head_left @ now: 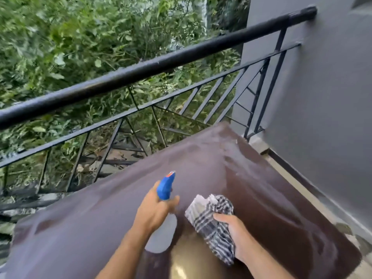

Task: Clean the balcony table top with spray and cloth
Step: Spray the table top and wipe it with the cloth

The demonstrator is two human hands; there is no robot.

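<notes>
Both hands clamped: left hand [155,210] around spray bottle [164,212], right hand [233,234] on bunched checked cloth [211,218].

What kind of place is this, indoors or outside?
Most likely an outdoor balcony above ground: a black metal railing runs beside the brown table, dense green foliage lies beyond it, and a grey building wall closes the right side.

Blue-nozzled spray bottle [165,190] and bunched checked cloth [211,218] above brown table [231,174].

2 bare forearms, no sleeves, watch or rings showing on the left hand [156,208] or right hand [233,232].
</notes>
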